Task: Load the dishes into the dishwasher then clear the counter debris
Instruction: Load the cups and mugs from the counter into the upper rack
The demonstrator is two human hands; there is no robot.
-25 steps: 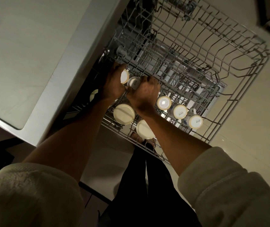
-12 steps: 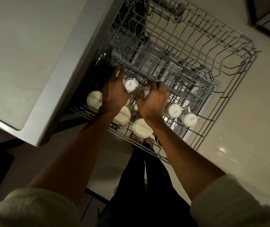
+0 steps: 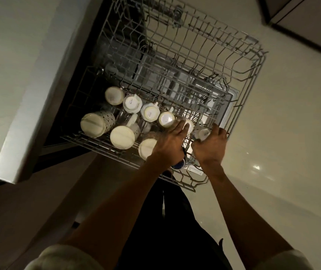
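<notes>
Here the wire upper rack of the dishwasher is pulled out in the middle of the frame, below the pale counter at the upper left. The dishes sit upside down only in its lower left part. A diagonal row of small white cups runs from the left toward the centre, and in front of it lie three bigger mugs: a dotted mug at the far left, a second mug next to it, and a third mug partly hidden by the left wrist. The upper and right parts of the rack hold nothing. The left hand has its fingers curled around one small cup at the end of the row. The right hand, just beside it, grips another small cup near the right edge of the rack.
</notes>
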